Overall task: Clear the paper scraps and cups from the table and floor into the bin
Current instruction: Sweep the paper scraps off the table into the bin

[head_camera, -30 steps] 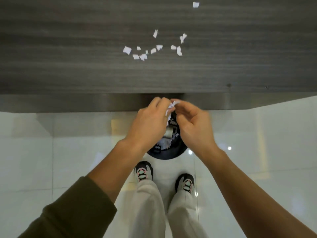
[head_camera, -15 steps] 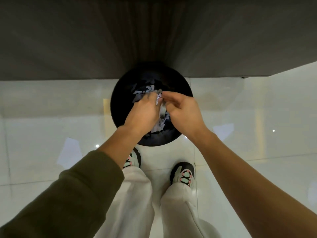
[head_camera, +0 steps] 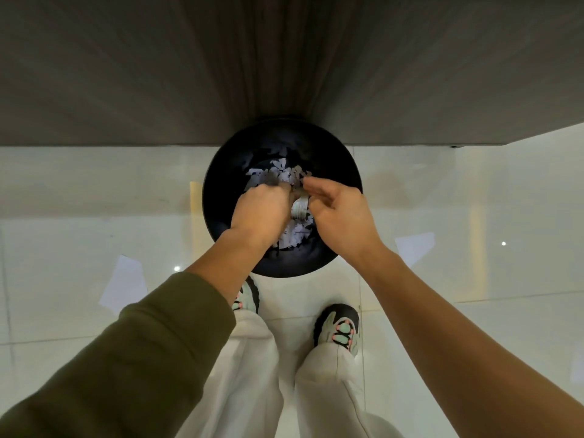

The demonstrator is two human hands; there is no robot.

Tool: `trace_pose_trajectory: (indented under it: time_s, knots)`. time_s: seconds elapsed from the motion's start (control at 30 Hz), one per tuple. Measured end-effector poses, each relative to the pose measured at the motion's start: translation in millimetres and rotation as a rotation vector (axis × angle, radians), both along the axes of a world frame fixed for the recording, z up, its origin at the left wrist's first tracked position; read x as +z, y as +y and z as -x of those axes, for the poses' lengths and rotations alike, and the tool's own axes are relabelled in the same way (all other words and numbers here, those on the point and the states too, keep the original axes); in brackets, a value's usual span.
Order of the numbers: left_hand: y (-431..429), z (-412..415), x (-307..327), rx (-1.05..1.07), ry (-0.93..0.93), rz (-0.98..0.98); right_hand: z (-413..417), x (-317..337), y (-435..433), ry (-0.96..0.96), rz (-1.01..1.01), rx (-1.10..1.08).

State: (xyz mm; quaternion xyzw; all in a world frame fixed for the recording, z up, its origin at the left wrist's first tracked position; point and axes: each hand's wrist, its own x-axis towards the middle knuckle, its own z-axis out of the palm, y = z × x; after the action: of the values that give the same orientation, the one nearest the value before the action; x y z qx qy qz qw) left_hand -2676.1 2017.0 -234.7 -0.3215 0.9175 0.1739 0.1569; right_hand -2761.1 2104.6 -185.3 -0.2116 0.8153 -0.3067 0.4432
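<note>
Paper scraps lie heaped inside the bin, which stands on the floor against the table. I judge them almost weightless, limp and quick to flutter or cling to skin. They are best gathered in a loose handful or pinched in small clusters, then brushed off the fingers low over the bin's mouth.

The table fills the top of the view as a dark wood-grain surface, matte and flat. Its top is out of sight here, so what remains on it cannot be told. Below it the floor is glossy pale tile with thin grout lines. The lighter patches on it may be reflections rather than paper.

The bin is round, black and smooth-walled, and wide enough to take both hands.

The left hand, coming out of an olive sleeve, hangs over the bin with its fingers curled downward. Their tips are hidden and blurred, so I cannot tell whether they hold any scraps. The right hand, on a bare forearm, has loosely extended fingers that grip nothing and reach toward the left fingertips.

Between the two hands sits a pale curved piece, possibly a crushed cup, though it is too unclear to name. The scraps themselves are white, ragged and irregular.
</note>
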Motion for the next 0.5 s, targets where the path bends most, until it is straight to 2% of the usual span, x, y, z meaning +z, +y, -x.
trace_pose_trajectory:
  time_s: [0.2, 0.37, 0.5]
  knots:
    - [3, -10, 11, -0.007, 0.074, -0.186, -5, 15, 3, 0.011, 0.023, -0.001]
    - [-5, -20, 83, 0.081, 0.526, 0.001, -6, 68, -1, 0.035, 0.165, -0.108]
    - [-32, -19, 154, 0.085, 0.729, 0.071, -3, 130, -21, 0.024, 0.317, -0.217]
